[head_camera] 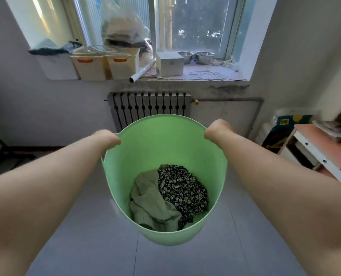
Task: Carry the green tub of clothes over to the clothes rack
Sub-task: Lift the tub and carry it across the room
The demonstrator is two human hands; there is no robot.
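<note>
A pale green tub (165, 140) hangs in the air in front of me, above the tiled floor. My left hand (109, 138) grips its rim on the left side, and my right hand (217, 130) grips the rim on the right. At the bottom of the tub lie a light green garment (149, 200) and a dark garment with small white flowers (182, 188). My fingers are curled under the rim and mostly hidden. No clothes rack can be made out for certain.
A radiator (149, 106) stands against the wall straight ahead, under a cluttered windowsill (205, 73) with bins, a box and metal bowls. A white-framed shelf unit (321, 156) juts in at the right. A dark stand base (4, 154) sits at the left.
</note>
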